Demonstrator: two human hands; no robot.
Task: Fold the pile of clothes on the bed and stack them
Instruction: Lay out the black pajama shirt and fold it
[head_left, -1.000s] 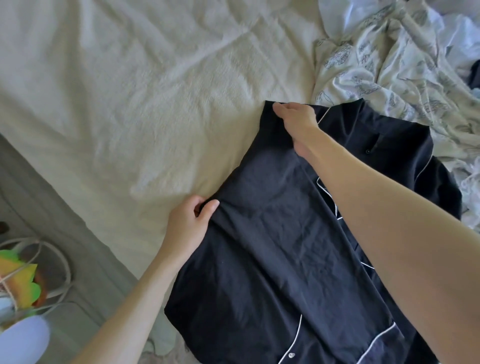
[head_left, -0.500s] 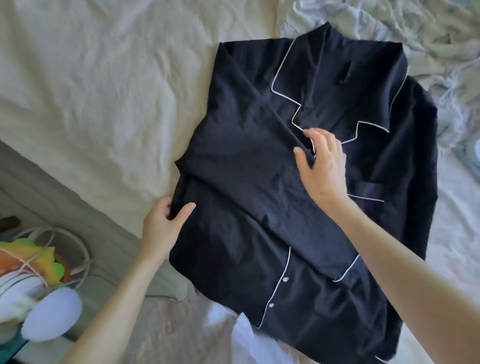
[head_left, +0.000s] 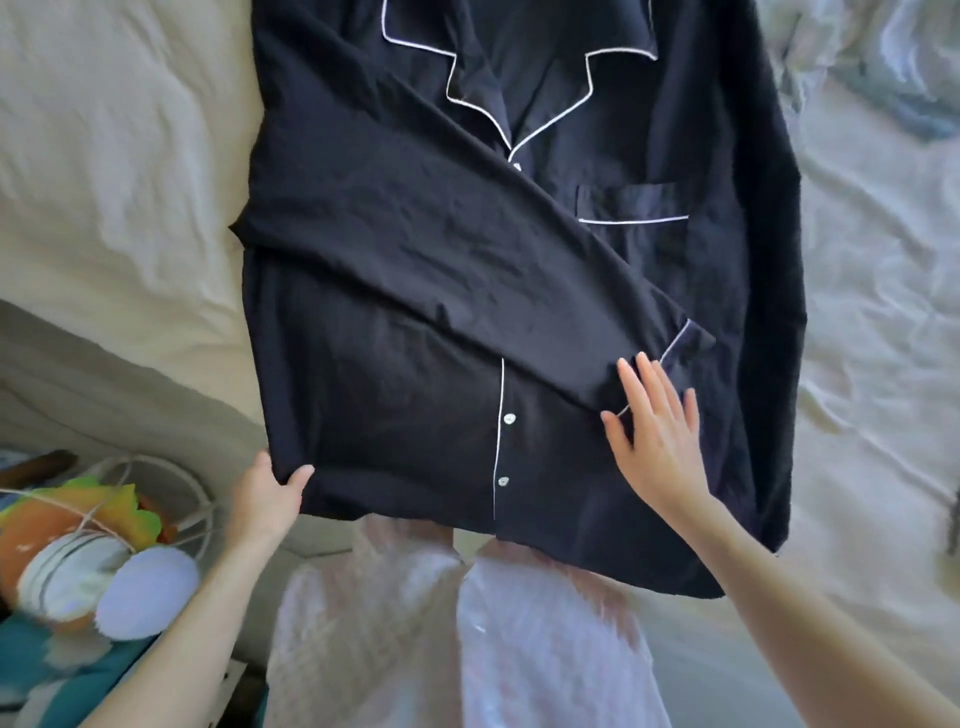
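home bedroom, rumpled cream bed (head_left: 130, 156), crumpled patterned bedding (head_left: 883, 67)

A dark pajama shirt (head_left: 415, 260) lies on the bed (head_left: 104, 156). The left hand (head_left: 270, 493) pinches its hem corner; the right hand (head_left: 654, 431) lies flat on the folded sleeve's cuff (head_left: 675, 353).
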